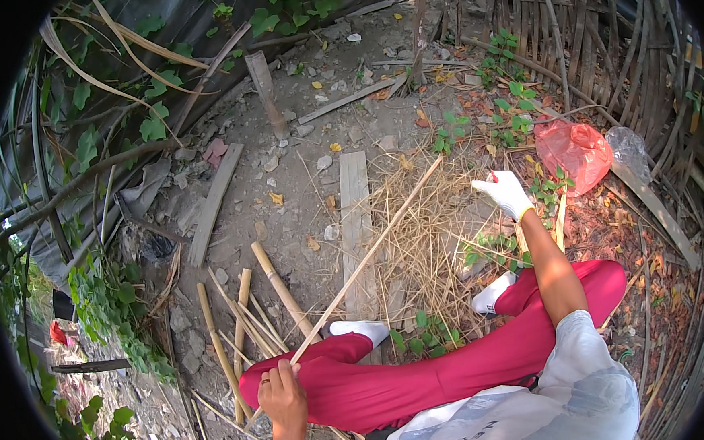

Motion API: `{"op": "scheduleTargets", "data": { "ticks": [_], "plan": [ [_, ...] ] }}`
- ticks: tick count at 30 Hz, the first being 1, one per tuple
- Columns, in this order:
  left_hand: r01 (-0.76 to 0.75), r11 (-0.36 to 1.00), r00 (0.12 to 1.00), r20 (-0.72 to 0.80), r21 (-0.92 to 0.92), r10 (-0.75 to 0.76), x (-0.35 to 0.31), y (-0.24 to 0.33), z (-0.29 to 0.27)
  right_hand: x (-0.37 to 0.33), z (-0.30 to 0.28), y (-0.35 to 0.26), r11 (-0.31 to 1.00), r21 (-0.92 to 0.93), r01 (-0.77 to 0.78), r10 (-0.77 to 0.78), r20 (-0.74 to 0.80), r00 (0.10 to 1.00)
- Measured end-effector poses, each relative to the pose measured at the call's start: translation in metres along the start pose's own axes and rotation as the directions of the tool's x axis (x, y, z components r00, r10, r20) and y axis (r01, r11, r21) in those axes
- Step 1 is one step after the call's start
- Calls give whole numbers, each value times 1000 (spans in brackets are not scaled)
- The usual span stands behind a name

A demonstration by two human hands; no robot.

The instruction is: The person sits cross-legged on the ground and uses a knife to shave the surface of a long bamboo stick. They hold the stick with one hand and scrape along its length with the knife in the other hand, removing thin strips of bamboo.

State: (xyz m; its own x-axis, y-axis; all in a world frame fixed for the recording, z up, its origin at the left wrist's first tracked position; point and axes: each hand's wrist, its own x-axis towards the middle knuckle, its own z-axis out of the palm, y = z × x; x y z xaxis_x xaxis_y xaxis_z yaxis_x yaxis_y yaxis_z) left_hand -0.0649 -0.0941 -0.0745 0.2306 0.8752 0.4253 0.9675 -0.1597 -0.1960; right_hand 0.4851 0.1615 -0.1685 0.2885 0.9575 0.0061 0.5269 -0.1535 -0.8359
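Observation:
My bare left hand point(282, 398) is closed round the near end of a long, thin bamboo strip point(370, 257) beside my left knee. The strip slants up and away to the right, over a wooden plank point(355, 189) and a heap of pale shavings point(417, 236). My right hand point(507, 195), in a white glove, is held out beyond my right foot, to the right of the strip's far end and apart from it. Its fingers are curled round something of which only a small red bit shows; the rest is hidden.
Several bamboo poles point(279, 285) lie by my left knee. A red plastic bag point(575, 156) and a clear one point(628, 153) sit at the right, before a woven fence point(600, 51). A short wooden stake point(267, 94) stands ahead. Vines point(103, 300) crowd the left side.

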Motion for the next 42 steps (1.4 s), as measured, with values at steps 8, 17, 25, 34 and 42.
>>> {"op": "scheduleTargets", "data": {
  "ticks": [8,17,25,34,42],
  "plan": [
    [106,983,980,-153,-150,-129,35,-6,14,-22,-36,-63,980,157,125,-107,-119,987],
    [391,904,873,-240,-175,-424,21,-77,21,-36,-66,-99,971,106,212,-194,-165,967],
    [834,373,356,-119,-406,-927,-87,-162,36,-55,-104,-46,995,83,56,-37,-222,974],
    [817,130,123,-51,-562,-991,-302,-127,171,-46,-98,-15,890,445,-96,198,-188,962],
    [776,190,52,-238,-601,-970,-318,-127,184,-43,-95,-14,869,488,-84,191,-173,966]
  ]
}}
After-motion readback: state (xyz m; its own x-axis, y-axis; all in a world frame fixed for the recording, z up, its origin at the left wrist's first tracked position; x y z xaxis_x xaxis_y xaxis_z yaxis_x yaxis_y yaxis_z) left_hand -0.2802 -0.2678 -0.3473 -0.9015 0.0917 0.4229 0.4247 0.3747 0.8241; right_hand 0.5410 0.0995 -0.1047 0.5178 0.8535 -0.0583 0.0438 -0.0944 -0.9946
